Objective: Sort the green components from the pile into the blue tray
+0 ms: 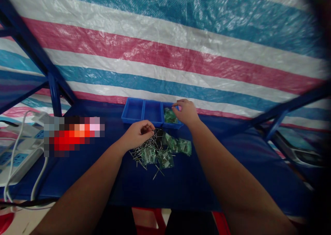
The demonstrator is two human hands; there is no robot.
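My left hand (141,133), fingers curled and thumb tip near the fingertips, is at the upper edge of a loose pile of thin metal pins (139,150). Whatever lies between those fingers is too small to make out. Above the right compartment of a blue three-part tray (153,112), my right hand (186,111) has its thumb and forefinger apart and grips nothing visible. Beneath it, that compartment contains green-tinted clear packets (169,115). Several similar small plastic bags (166,159) with pale metal pieces inside lie on and beside the pile.
The blue table (191,190) meets a striped plastic sheet (165,59) behind the tray. White power strips (19,155) with cables are at the left, near a pixelated red area (73,136). Blue metal frame legs (54,93) stand at both sides.
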